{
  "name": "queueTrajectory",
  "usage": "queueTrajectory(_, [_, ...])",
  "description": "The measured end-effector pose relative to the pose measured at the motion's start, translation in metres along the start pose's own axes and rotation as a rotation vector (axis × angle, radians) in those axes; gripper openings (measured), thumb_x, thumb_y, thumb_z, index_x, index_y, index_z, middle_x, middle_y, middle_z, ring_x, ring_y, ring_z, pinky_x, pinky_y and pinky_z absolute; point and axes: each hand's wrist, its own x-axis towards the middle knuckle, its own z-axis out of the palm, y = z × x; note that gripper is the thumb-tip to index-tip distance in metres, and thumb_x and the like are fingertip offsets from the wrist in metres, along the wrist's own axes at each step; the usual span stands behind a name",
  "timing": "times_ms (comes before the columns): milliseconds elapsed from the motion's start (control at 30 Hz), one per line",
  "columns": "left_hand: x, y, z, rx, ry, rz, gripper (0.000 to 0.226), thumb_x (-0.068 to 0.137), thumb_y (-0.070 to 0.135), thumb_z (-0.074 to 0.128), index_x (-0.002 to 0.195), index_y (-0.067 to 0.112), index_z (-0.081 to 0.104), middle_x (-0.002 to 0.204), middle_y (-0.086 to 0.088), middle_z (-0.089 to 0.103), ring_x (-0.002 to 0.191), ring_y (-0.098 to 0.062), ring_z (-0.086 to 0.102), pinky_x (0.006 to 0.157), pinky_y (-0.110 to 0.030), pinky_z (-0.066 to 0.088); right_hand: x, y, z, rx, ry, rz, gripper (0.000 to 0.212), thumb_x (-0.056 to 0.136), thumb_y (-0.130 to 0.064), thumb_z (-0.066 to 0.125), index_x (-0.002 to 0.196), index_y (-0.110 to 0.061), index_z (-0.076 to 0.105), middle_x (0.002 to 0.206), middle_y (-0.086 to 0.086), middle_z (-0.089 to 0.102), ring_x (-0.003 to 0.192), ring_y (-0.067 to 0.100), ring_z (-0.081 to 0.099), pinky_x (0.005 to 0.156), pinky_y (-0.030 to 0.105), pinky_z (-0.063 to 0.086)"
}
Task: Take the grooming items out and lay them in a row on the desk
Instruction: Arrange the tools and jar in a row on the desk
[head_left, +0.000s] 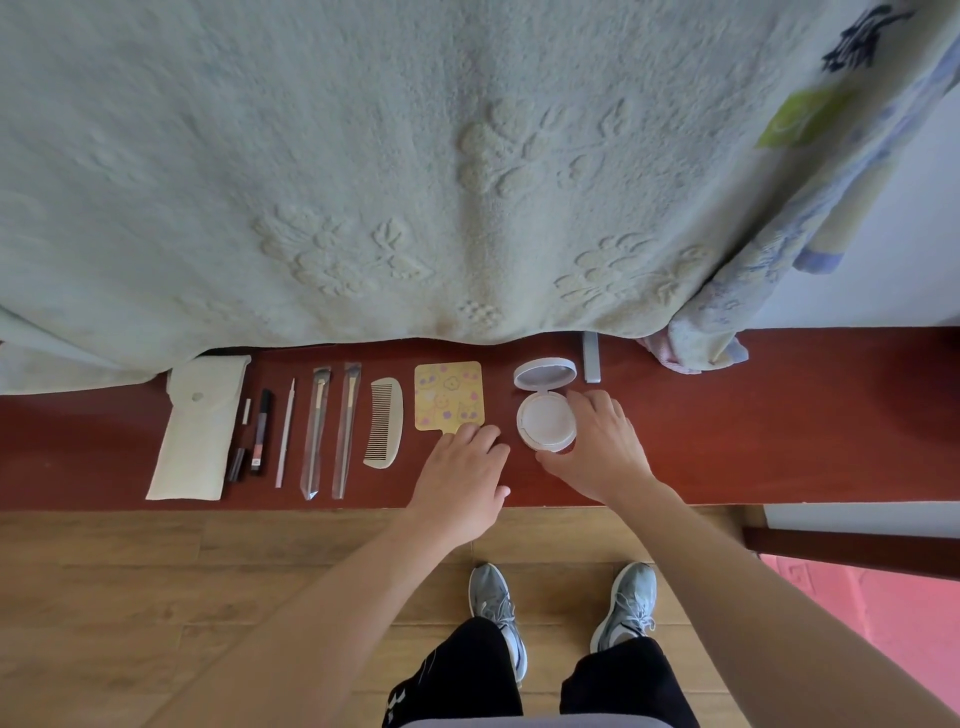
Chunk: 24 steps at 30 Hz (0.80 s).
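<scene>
Two hands (524, 457), round white compact (546, 420); toothed comb (383, 422)

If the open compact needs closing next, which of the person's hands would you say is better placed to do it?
Probably the right hand: it already cups the open compact at its base, below the raised lid. The left hand rests by the yellow card, apart from it.

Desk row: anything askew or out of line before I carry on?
Mostly tidy. The white compact lies open, lid flipped back, under the right hand. A small grey object sits behind the row, beside the blanket edge. The pouch lies slightly tilted.
</scene>
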Motion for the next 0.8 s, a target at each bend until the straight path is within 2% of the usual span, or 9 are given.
queueTrajectory(100, [0.0, 0.0, 0.0, -0.001, -0.002, -0.003, 0.049, 0.092, 0.042, 0.059, 0.134, 0.017, 0.053, 0.143, 0.0, 0.044, 0.13, -0.022, 0.037, 0.105, -0.038, 0.037, -0.001, 0.002, -0.001, 0.006, 0.013, -0.022, 0.072, 0.065, -0.05, 0.075, 0.126, -0.022, 0.048, 0.119, -0.001, 0.048, 0.111, 0.021, 0.046, 0.094, 0.035, 0.042])
queueTrajectory(333, [-0.001, 0.001, -0.001, -0.002, -0.003, -0.006, 0.049, 0.092, 0.041, 0.059, 0.134, 0.016, 0.053, 0.144, -0.001, 0.044, 0.131, -0.022, 0.037, 0.105, -0.038, 0.036, 0.001, -0.008, 0.004, -0.007, 0.026, -0.004, 0.066, 0.066, -0.051, 0.073, 0.119, -0.019, 0.05, 0.114, 0.001, 0.048, 0.106, 0.022, 0.047, 0.092, 0.035, 0.041])
queueTrajectory(800, [-0.001, 0.001, 0.0, -0.005, -0.008, -0.013, 0.05, 0.093, 0.041, 0.059, 0.136, 0.016, 0.052, 0.145, -0.001, 0.043, 0.132, -0.022, 0.036, 0.107, -0.038, 0.035, 0.001, -0.012, 0.006, -0.015, 0.04, -0.018, 0.065, 0.066, -0.051, 0.073, 0.117, -0.018, 0.051, 0.113, 0.001, 0.049, 0.105, 0.022, 0.048, 0.09, 0.035, 0.042])
